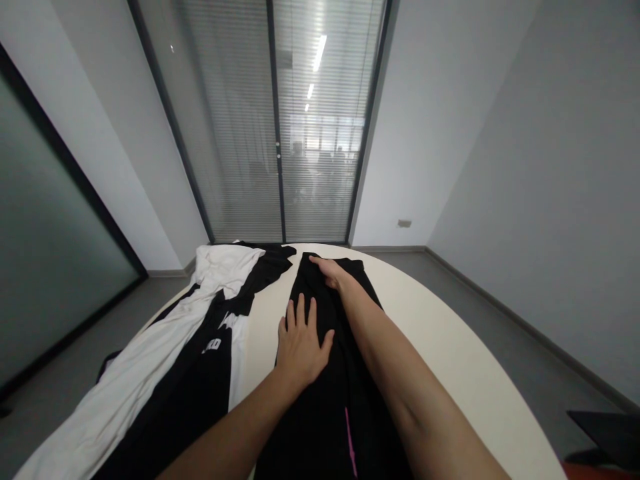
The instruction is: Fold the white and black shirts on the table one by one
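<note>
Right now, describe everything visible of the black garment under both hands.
The black garment looks like matte cloth with a thin pink line on its nearer part. It lies lengthwise on the pale table, reaching near the far edge, its near end out of view. The left hand lies spread on it; the right hand touches its far part.

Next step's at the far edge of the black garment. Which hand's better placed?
Right, I'd say. The right hand is at the far edge of the black garment; the left hand lies spread on it, nearer the wearer, probably better placed for steadying.
</note>
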`<control>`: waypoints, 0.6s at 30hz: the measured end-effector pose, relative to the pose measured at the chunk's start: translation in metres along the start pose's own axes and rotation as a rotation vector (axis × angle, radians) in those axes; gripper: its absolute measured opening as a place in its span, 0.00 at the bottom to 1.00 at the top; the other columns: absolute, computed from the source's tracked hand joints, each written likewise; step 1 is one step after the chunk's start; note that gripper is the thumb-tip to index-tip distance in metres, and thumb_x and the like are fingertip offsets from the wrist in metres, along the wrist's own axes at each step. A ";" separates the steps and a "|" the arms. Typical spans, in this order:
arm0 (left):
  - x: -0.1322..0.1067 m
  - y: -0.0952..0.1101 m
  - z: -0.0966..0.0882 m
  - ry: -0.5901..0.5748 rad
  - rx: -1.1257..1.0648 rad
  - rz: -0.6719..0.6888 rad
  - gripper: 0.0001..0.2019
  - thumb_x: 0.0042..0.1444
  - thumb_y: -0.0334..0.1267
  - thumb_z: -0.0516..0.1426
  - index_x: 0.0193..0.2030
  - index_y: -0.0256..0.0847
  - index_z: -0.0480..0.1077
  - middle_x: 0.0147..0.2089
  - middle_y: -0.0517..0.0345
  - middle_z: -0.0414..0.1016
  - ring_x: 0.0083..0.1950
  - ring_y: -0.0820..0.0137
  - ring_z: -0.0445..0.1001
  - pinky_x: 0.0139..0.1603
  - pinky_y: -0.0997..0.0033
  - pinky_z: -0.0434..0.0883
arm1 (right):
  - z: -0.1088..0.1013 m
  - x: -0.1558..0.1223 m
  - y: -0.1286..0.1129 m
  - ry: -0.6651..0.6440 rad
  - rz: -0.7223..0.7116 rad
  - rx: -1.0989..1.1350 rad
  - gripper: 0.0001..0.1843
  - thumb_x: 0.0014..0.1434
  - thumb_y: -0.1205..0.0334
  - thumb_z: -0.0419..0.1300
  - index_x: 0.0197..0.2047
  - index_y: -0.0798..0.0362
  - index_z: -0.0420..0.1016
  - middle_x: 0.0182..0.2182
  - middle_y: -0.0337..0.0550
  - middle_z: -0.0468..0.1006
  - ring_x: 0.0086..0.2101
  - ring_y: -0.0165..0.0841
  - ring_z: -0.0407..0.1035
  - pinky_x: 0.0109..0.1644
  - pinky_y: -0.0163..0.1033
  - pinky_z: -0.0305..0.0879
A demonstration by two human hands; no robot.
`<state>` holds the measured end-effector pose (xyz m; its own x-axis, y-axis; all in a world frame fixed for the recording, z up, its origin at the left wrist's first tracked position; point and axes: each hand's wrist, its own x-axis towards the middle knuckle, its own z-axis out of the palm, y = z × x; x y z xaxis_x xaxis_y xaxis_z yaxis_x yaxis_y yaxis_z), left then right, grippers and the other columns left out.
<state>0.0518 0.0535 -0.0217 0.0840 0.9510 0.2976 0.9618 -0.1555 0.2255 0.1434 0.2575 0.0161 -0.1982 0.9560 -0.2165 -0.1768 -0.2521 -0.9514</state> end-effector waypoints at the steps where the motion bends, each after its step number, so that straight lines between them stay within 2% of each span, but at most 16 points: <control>1: 0.000 -0.001 0.001 0.003 -0.002 -0.008 0.36 0.65 0.51 0.50 0.75 0.35 0.50 0.77 0.37 0.43 0.76 0.42 0.45 0.68 0.41 0.56 | 0.001 0.002 -0.003 0.008 -0.023 0.000 0.06 0.60 0.66 0.62 0.40 0.60 0.75 0.28 0.49 0.81 0.30 0.37 0.77 0.39 0.42 0.76; 6: -0.002 -0.002 0.003 0.030 0.006 -0.010 0.37 0.65 0.52 0.50 0.75 0.34 0.48 0.77 0.38 0.42 0.76 0.40 0.44 0.68 0.42 0.58 | -0.002 0.011 -0.018 0.070 -0.168 -0.001 0.06 0.58 0.68 0.64 0.39 0.52 0.71 0.26 0.37 0.79 0.30 0.31 0.75 0.38 0.34 0.73; 10: 0.002 -0.005 0.002 0.036 0.001 -0.039 0.37 0.65 0.53 0.50 0.75 0.32 0.49 0.77 0.36 0.44 0.75 0.41 0.47 0.67 0.44 0.59 | -0.011 0.010 -0.017 0.020 -0.075 -0.100 0.10 0.54 0.68 0.67 0.38 0.53 0.72 0.25 0.36 0.77 0.26 0.30 0.72 0.31 0.33 0.70; 13: 0.007 -0.009 0.002 0.027 -0.019 -0.091 0.36 0.67 0.52 0.48 0.74 0.31 0.50 0.76 0.34 0.47 0.74 0.44 0.51 0.67 0.47 0.61 | -0.018 0.007 -0.011 -0.015 0.032 -0.168 0.08 0.56 0.62 0.67 0.34 0.55 0.72 0.20 0.37 0.73 0.21 0.30 0.67 0.24 0.33 0.65; 16: 0.009 -0.012 0.003 0.012 -0.010 -0.104 0.36 0.67 0.52 0.48 0.74 0.31 0.50 0.75 0.34 0.48 0.73 0.44 0.53 0.67 0.48 0.60 | -0.023 0.008 -0.009 0.038 0.013 -0.172 0.11 0.61 0.57 0.62 0.31 0.55 0.71 0.16 0.34 0.67 0.18 0.28 0.61 0.21 0.31 0.59; 18: 0.008 -0.013 0.004 0.005 0.004 -0.085 0.36 0.66 0.52 0.49 0.75 0.33 0.49 0.76 0.35 0.48 0.74 0.43 0.52 0.68 0.47 0.59 | -0.025 0.011 -0.012 0.100 -0.054 -0.154 0.10 0.63 0.57 0.60 0.34 0.55 0.72 0.17 0.34 0.67 0.18 0.27 0.60 0.21 0.31 0.57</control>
<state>0.0414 0.0645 -0.0256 0.0008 0.9593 0.2824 0.9665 -0.0732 0.2460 0.1673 0.2747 0.0199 -0.0945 0.9795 -0.1778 -0.0334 -0.1816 -0.9828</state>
